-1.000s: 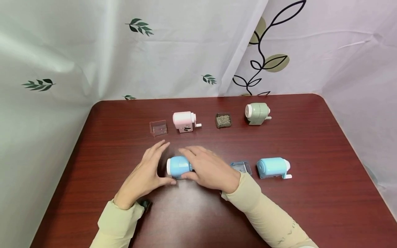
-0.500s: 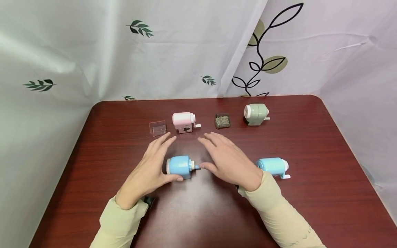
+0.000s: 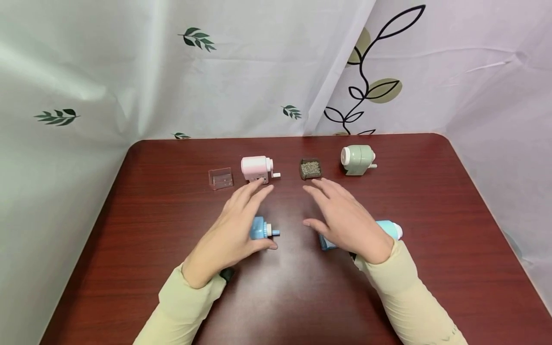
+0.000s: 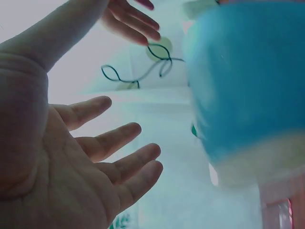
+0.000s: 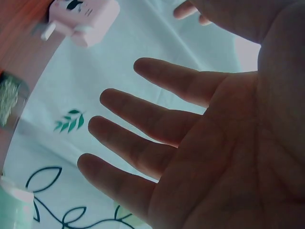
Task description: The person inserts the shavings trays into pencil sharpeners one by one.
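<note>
Behind the hands (image 3: 230, 230), sharpeners (image 3: 255, 166) flank a tray (image 3: 304, 175).

Mid-blue sharpener (image 3: 258, 228); light-blue sharpener (image 3: 389, 229); pink sharpener (image 3: 255, 166); grey-green sharpener (image 3: 360, 159); red-brown tabletop (image 3: 431, 201); leaf-printed white curtain (image 3: 241, 91).

A blue pencil sharpener (image 3: 258, 228) sits on the counter (image 3: 276, 302), its cream collar (image 3: 269, 230) and blue tip (image 3: 276, 233) facing right, its pale end (image 4: 267, 162) behind the left hand (image 3: 230, 235) in the head view. To its right, a blue tray (image 3: 326, 243) and a lighter blue sharpener (image 3: 389, 229) show partly behind the right hand (image 3: 347, 218).
</note>
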Available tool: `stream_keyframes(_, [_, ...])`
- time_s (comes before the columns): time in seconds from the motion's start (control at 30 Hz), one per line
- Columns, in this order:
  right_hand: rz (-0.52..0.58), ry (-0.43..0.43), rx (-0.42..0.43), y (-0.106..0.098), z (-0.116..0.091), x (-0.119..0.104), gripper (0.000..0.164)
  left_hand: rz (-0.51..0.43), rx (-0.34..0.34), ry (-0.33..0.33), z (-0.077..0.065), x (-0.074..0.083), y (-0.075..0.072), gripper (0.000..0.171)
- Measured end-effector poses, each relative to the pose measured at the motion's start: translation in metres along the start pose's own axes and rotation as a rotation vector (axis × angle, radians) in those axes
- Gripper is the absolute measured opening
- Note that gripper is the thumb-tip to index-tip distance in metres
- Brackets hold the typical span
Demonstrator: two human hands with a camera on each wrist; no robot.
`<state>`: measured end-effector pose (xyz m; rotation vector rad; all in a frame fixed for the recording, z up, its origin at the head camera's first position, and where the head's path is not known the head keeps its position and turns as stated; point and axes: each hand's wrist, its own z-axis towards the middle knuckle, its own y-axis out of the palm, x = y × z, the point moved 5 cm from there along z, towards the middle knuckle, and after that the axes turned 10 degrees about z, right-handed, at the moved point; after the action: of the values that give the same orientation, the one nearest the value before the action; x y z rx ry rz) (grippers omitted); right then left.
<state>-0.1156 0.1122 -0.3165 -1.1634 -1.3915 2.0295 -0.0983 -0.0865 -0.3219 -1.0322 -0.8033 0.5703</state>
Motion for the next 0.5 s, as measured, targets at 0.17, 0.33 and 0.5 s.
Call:
stream_keyframes(0.17, [0.004,0.044,0.000,-0.008,-0.005,0.011,0.068,0.039,0.003,0.016,0.010,0.018,0.003,0.103])
stream_keyframes(0.33, [0.015,0.063,0.025,-0.015,-0.011,0.021,0.068,0.086,-0.003,0.035,0.020,0.039,0.013,0.099])
stream_keyframes(0.5, [0.026,0.067,0.053,-0.019,-0.016,0.030,0.066,0.077,-0.039,0.031,0.028,0.057,0.032,0.096])
